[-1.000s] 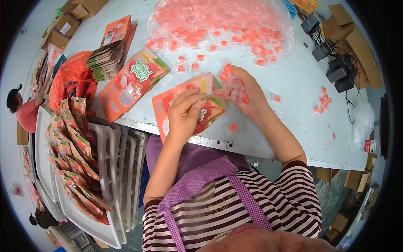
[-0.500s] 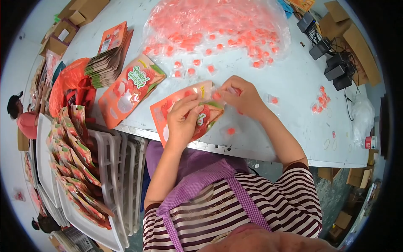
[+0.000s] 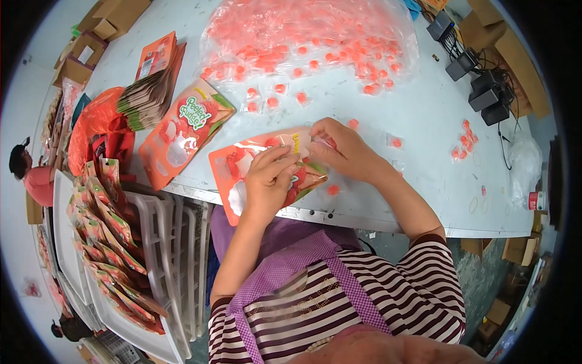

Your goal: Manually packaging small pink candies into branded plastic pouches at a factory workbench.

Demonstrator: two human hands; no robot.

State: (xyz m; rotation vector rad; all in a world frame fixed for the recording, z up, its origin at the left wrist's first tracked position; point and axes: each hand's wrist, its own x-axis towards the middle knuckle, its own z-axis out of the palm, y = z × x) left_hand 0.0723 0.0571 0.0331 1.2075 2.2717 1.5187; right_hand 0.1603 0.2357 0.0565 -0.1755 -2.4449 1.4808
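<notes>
On the white table, an orange pouch lay at the near edge.
Its long axis ran left to right; the left hand bent over its middle, pinch unclear; the right hand, at its right end, curled around a half-hidden pink sweet.

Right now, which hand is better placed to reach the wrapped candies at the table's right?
Probably the right hand, though seemingly not empty: it's nearer those wrapped candies, while the left hand lies across the orange pouch.
</notes>
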